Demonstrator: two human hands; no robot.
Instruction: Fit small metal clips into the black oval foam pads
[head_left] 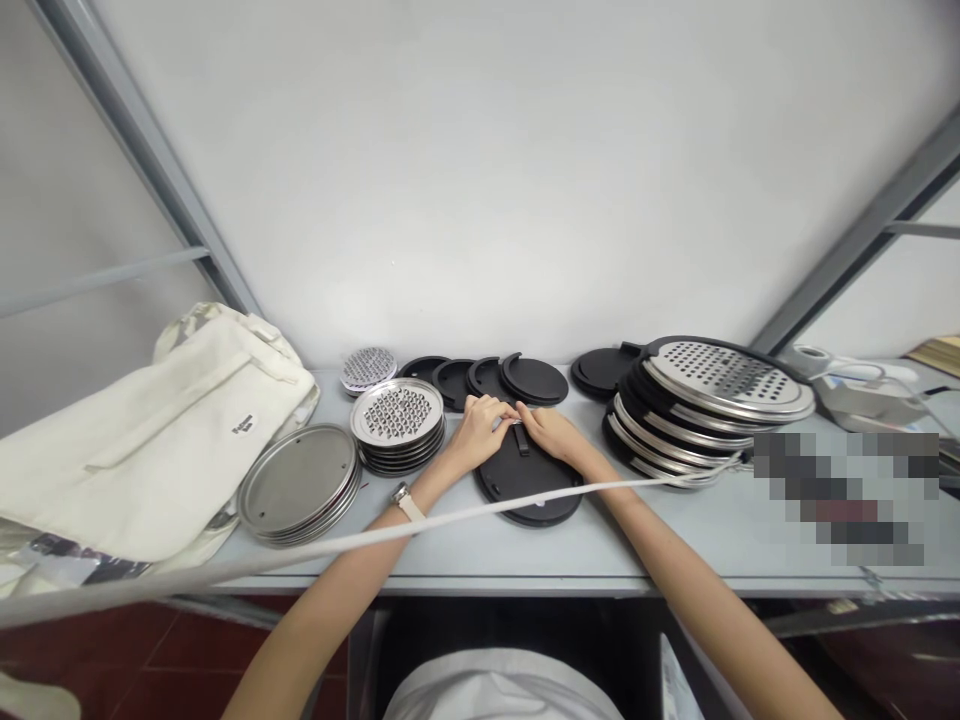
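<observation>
Both my hands meet over a round black plastic disc [529, 480] lying flat on the grey table [570, 555]. My left hand [480, 432], with a watch on the wrist, has its fingers curled and pinches something small at the disc's far edge. My right hand [551, 432] touches the same spot, fingers bent, beside a small black tab [522, 442] on the disc. What the fingertips hold is too small to make out.
Left of the hands are a stack of perforated steel discs [397, 420], a stack of plain steel plates [300, 482] and a white cloth bag [150, 440]. Black lids [495, 380] line the wall. A tall stack of grater discs [705, 405] stands right. A white cord [450, 520] crosses the front.
</observation>
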